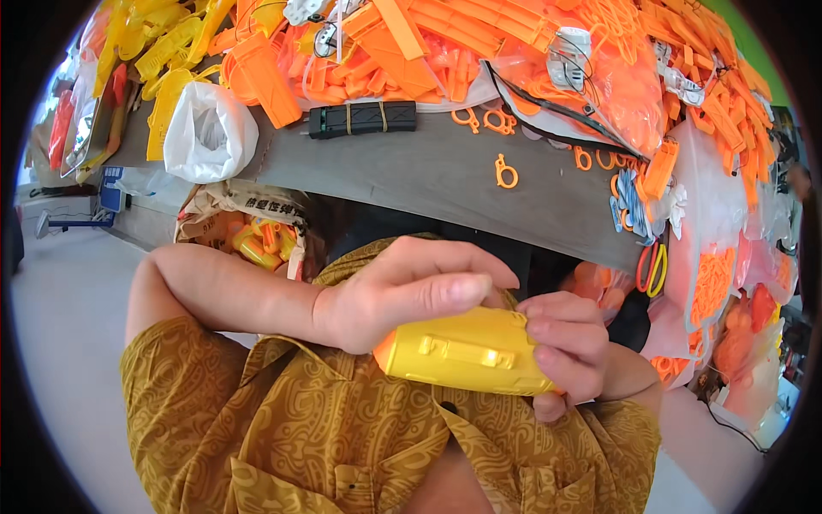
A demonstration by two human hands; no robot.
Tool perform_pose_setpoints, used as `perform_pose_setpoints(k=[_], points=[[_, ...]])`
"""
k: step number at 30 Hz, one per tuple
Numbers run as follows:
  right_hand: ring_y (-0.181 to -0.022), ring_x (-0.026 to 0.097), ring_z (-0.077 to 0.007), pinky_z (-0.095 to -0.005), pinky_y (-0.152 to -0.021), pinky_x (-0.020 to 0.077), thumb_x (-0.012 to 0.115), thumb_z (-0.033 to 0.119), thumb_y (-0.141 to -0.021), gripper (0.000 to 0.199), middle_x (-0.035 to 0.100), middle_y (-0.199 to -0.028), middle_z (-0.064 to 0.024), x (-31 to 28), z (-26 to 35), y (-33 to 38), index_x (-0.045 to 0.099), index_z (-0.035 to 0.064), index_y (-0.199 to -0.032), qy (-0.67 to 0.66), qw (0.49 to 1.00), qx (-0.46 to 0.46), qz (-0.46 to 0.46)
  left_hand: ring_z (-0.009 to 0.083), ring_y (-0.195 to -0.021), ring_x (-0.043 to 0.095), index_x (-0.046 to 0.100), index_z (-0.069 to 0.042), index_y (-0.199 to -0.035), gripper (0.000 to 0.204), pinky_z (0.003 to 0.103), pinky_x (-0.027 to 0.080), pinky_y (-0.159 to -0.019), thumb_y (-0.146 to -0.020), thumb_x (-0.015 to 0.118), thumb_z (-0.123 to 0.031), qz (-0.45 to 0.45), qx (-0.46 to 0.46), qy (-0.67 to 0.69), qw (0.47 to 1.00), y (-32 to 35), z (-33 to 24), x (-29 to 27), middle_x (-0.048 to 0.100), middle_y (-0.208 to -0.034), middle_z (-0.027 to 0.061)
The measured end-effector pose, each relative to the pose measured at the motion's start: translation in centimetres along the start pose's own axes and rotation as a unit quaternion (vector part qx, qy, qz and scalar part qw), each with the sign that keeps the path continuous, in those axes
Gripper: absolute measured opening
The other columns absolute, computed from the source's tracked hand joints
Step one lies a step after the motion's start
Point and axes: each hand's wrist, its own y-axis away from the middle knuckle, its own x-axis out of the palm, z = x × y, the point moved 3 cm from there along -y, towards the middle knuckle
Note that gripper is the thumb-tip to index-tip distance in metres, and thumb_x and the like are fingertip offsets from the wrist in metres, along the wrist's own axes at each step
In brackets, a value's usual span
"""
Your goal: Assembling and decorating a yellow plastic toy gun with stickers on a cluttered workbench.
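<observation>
In front of my chest is a yellow rounded plastic toy body [458,349], lying sideways. It has raised moulded details, and a bit of orange shows at its left end. My right hand [569,347] grips the right end, fingers curled around it. At the other end, the heel of my left hand [419,287] rests against the orange part. That hand's thumb and fingers are stretched out above the toy body, not wrapped around it. The palm hides most of the orange end.
A grey table [368,167] holds piles of orange parts [377,60], yellow parts [175,51], a white bag [210,133], a black rubber-banded bundle [364,118] and orange rings [506,171]. Scissors [658,270] hang at its right edge. Below stands an open sack [201,227] of yellow pieces.
</observation>
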Motion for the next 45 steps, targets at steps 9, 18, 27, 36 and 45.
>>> perform_pose_setpoints(k=[9, 18, 27, 36, 45], points=[[-0.083, 0.05, -0.017, -0.0282, -0.072, 0.0418, 0.049, 0.03, -0.081, 0.038, 0.052, -0.097, -0.0133, 1.7, -6.2, 2.1, 0.047, -0.0025, -0.101, -0.073, 0.863, 0.401, -0.298, 0.0191, -0.082, 0.06, 0.052, 0.003, -0.104, 0.057, 0.03, 0.048, -0.073, -0.09, 0.032, -0.049, -0.199, 0.029, 0.138, 0.97, -4.5, 1.0, -6.2, 0.06, -0.088, 0.0127], [-0.083, 0.055, -0.0158, -0.026, -0.073, 0.0441, 0.042, 0.025, -0.088, 0.031, 0.054, -0.091, -0.0122, -0.6, -7.3, 5.1, 0.044, -0.0025, -0.103, -0.151, 0.815, 0.449, -0.335, 0.0316, -0.058, 0.059, 0.053, 0.001, -0.075, 0.017, 0.04, 0.046, -0.051, -0.075, 0.059, -0.015, -0.342, 0.149, -0.73, 0.573, -7.4, -4.1, -10.2, 0.058, -0.063, 0.0169], [-0.082, 0.055, -0.0157, -0.0256, -0.073, 0.0435, 0.042, 0.022, -0.086, 0.03, 0.055, -0.092, -0.0124, -0.4, -7.0, 5.8, 0.046, -0.0031, -0.102, -0.138, 0.817, 0.458, -0.323, 0.0322, -0.056, 0.059, 0.054, -0.003, -0.07, 0.016, 0.043, 0.046, -0.05, -0.078, 0.052, -0.016, -0.328, 0.127, -0.778, 0.521, -8.7, -2.7, -11.2, 0.057, -0.058, 0.0156], [-0.08, 0.055, -0.0159, -0.0255, -0.072, 0.0438, 0.041, 0.021, -0.086, 0.03, 0.056, -0.09, -0.0128, -0.7, -7.5, 6.1, 0.045, -0.0037, -0.102, -0.141, 0.825, 0.443, -0.321, 0.0278, -0.06, 0.061, 0.058, -0.014, -0.093, 0.018, 0.039, 0.046, -0.052, -0.078, 0.048, -0.012, -0.252, 0.079, -0.824, 0.501, -8.4, -4.4, -10.6, 0.059, -0.062, 0.0119], [-0.081, 0.056, -0.0167, -0.0257, -0.072, 0.044, 0.04, 0.02, -0.086, 0.03, 0.057, -0.09, -0.0133, -0.7, -7.7, 6.2, 0.046, -0.0043, -0.102, -0.153, 0.82, 0.446, -0.324, 0.0274, -0.063, 0.061, 0.051, -0.012, -0.105, 0.029, 0.038, 0.047, -0.055, -0.077, 0.047, -0.009, -0.156, 0.006, -0.88, 0.448, -9.1, -4.7, -10.5, 0.059, -0.064, 0.0107]])
